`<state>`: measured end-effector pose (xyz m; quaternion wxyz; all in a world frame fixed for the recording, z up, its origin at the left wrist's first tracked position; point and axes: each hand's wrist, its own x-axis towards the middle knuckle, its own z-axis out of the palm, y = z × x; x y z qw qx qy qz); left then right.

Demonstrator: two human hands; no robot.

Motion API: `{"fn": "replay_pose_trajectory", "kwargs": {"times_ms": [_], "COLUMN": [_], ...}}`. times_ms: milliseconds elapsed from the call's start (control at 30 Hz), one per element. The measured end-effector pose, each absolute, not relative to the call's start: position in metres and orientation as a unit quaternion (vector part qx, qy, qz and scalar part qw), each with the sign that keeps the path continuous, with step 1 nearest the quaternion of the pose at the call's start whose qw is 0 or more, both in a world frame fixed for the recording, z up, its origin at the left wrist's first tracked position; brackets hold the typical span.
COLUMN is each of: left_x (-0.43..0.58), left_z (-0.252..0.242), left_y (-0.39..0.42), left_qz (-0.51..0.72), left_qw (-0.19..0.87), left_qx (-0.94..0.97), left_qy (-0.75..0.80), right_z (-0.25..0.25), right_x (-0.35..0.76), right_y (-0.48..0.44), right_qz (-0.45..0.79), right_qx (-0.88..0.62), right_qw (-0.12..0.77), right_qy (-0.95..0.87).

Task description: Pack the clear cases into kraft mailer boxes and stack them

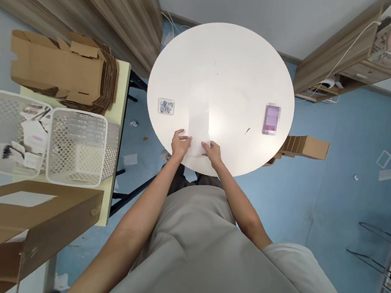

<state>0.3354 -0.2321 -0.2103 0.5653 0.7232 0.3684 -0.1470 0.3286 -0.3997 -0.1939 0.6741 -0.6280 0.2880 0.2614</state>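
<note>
A white sheet of paper, long and pale against the tabletop, lies near the front edge of the round white table. My left hand has its fingers curled at the sheet's near left edge. On the opposite side, my right hand pinches the near right edge between thumb and fingers. Left of the sheet sits a small clear plastic box with small dark and silvery pieces inside. A purple rectangular item, blurred out, rests at the table's right side.
At left, a side table bears stacked flat cardboard boxes, two white plastic baskets and a large carton. Small cardboard boxes stand right of the round table. A dark scrap lies on the tabletop.
</note>
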Motion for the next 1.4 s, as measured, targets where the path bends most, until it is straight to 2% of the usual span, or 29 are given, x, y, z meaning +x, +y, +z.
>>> {"fn": "replay_pose_trajectory", "kwargs": {"times_ms": [200, 333, 500, 633, 767, 967, 1233, 1400], "left_x": [0.318, 0.315, 0.315, 0.313, 0.309, 0.313, 0.319, 0.303], "left_z": [-0.2, -0.195, -0.197, -0.2, -0.202, -0.206, -0.221, -0.236], "left_y": [-0.244, -0.249, -0.245, -0.243, -0.244, -0.236, -0.217, -0.215], "left_qz": [-0.187, -0.2, -0.199, -0.193, -0.228, -0.276, -0.167, -0.188], "left_qw": [0.659, 0.642, 0.557, 0.588, 0.635, 0.594, 0.589, 0.538], "left_qx": [0.599, 0.637, 0.747, 0.727, 0.687, 0.722, 0.719, 0.755], "left_qy": [0.415, 0.376, 0.303, 0.299, 0.27, 0.225, 0.329, 0.323], "right_z": [-0.191, -0.192, -0.188, -0.188, -0.192, -0.193, -0.195, -0.196], "right_x": [0.333, 0.328, 0.32, 0.317, 0.316, 0.321, 0.33, 0.316], "right_y": [-0.407, -0.408, -0.406, -0.402, -0.396, -0.4, -0.45, -0.469], "right_qz": [0.263, 0.268, 0.265, 0.265, 0.283, 0.215, 0.092, 0.079], "right_qx": [-0.62, -0.622, -0.603, -0.56, -0.59, -0.639, -0.725, -0.767], "right_qw": [0.687, 0.689, 0.72, 0.755, 0.725, 0.697, 0.643, 0.587], "right_qy": [0.273, 0.259, 0.219, 0.215, 0.213, 0.244, 0.231, 0.245]}}
